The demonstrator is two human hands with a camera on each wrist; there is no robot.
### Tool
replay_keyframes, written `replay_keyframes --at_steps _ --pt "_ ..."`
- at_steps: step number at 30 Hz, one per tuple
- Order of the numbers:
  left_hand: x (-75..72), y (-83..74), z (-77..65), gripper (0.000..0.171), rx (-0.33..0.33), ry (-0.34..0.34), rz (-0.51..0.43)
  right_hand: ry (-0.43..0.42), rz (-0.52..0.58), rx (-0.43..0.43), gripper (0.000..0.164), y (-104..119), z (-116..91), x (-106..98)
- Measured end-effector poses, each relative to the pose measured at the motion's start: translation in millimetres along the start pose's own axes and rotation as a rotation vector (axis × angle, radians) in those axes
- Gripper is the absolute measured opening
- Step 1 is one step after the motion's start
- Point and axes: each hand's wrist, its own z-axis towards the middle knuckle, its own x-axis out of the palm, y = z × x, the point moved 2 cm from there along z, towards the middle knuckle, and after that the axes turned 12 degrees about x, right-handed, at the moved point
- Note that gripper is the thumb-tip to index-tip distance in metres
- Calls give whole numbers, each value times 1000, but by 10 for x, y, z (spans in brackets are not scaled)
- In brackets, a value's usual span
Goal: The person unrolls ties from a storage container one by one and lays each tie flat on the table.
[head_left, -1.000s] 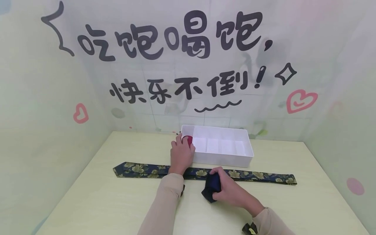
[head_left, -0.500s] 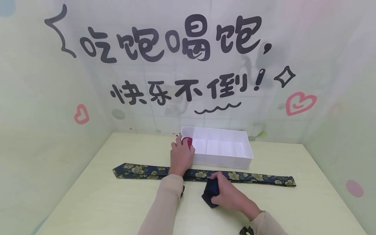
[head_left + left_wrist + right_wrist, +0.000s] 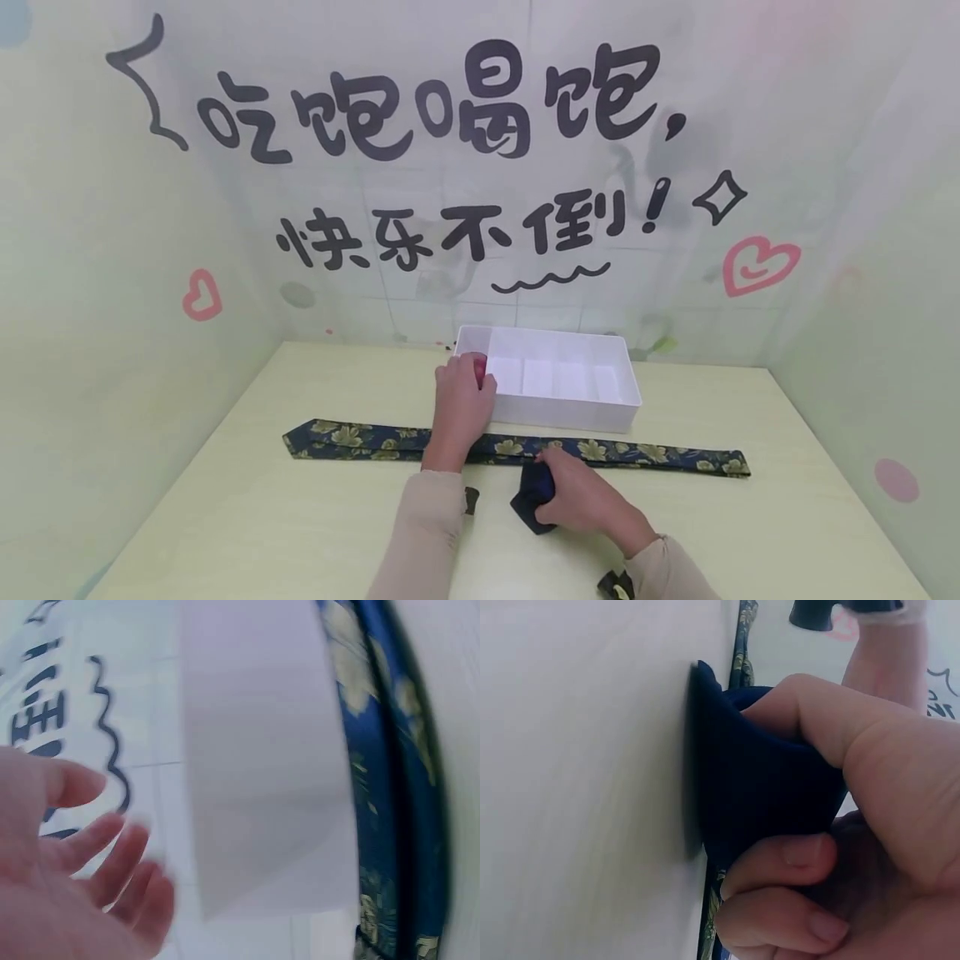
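Head view, left hand (image 3: 461,404) by white tray (image 3: 558,411), empty, fingers loosely bent, right hand (image 3: 587,500) gripping rolled navy cloth (image 3: 531,498)

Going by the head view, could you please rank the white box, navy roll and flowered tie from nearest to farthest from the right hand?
1. Navy roll: held in the right hand.
2. Flowered tie: lying just beyond the hand.
3. White box: farther back, beyond the tie.

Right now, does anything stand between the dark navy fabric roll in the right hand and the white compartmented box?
Yes: the long navy tie with gold flowers lies flat across the pale table, between roll and box. The left hand is at the box's left end.
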Motion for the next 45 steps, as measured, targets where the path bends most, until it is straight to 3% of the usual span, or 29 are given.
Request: replay_keyframes --at_steps 4,8,13,19,24,30,39,45 --pt "-70 -34 -188 21 -19 205 -32 4 -12 3 64 11 16 13" --pt "-71 -49 -381 11 20 410 8 18 -5 28 65 1 4 34" --pt "6 -125 -492 8 44 526 4 23 8 62 67 -34 -45 32" --pt "160 -146 -504 39 53 650 17 -25 21 66 66 -31 -81 -17" --pt "225 -89 -542 44 79 677 85 -18 28 32 65 12 -71 -1" --pt "250 -143 -569 38 84 703 77 12 57 15 64 6 -55 3" --pt "275 -197 -581 25 62 704 102 182 201 -14 80 -72 -78 -109" --pt "233 -220 -582 11 -23 720 104 181 268 16 48 -76 -86 -153"
